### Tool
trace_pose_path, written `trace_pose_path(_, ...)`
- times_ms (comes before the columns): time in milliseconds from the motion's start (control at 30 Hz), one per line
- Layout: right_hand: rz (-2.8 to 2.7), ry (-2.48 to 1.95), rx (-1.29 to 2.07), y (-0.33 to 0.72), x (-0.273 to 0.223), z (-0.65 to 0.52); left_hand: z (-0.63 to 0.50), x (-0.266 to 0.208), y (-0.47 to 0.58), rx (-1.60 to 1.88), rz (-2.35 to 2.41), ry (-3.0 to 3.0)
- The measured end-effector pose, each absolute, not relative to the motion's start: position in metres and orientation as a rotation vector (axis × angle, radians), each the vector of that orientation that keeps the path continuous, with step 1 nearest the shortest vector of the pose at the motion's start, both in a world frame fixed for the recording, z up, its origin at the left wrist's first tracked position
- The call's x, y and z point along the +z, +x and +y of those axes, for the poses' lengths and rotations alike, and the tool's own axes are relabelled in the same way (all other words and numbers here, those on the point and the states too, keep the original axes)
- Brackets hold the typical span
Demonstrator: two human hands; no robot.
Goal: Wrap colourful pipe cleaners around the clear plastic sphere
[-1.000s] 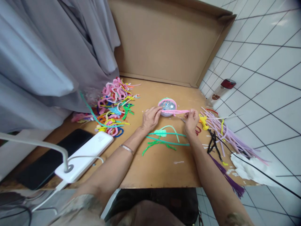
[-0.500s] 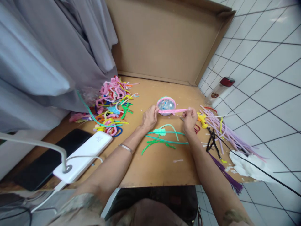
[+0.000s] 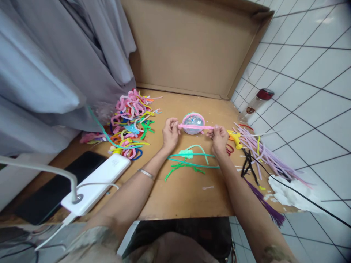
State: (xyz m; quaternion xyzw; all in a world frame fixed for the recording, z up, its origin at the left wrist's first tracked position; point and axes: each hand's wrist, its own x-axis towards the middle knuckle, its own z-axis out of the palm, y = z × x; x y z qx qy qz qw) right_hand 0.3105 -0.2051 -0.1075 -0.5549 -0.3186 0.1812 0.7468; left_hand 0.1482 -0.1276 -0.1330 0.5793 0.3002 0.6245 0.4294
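Observation:
A pink pipe cleaner strip (image 3: 195, 127) is stretched level between my two hands. My left hand (image 3: 171, 133) pinches its left end, and my right hand (image 3: 218, 137) grips the right end. Just behind the strip sits a round clear container (image 3: 194, 119) with a pink and green rim and small bluish bits showing in it. Nearer to me on the table lie teal pipe cleaners (image 3: 197, 166), a mint-green piece (image 3: 186, 153) and a twisted bright green stem (image 3: 178, 166).
Mixed coloured pipe cleaners (image 3: 128, 120) are heaped at the left, near a white power bank (image 3: 95, 184) and a dark phone (image 3: 60, 186). Right of my hand are a yellow glue gun (image 3: 235, 138), lilac stems (image 3: 265, 157) and a black cable (image 3: 296, 195). A cardboard panel (image 3: 192, 47) stands behind.
My left hand has shifted slightly left and up, my right hand slightly left. The pink strip now runs straighter and higher across the container's front.

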Motion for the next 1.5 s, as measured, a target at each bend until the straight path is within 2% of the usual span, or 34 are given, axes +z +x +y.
trace_pose_path(300,-0.762,-1.178,0.357,0.307,-0.113,-0.204,-0.121,-0.131,0.150,1.547,0.698,1.170)
trace_pose_path(800,-0.658,-1.209,0.399,0.314,-0.113,-0.204,-0.130,-0.127,0.154,1.296,0.469,1.145)
trace_pose_path(1167,-0.770,-1.174,0.382,0.304,-0.108,-0.206,-0.123,-0.124,0.151,1.392,0.685,1.093)
trace_pose_path(1500,-0.870,-1.125,0.520,0.305,-0.104,-0.211,-0.121,-0.124,0.149,1.388,0.623,1.039)
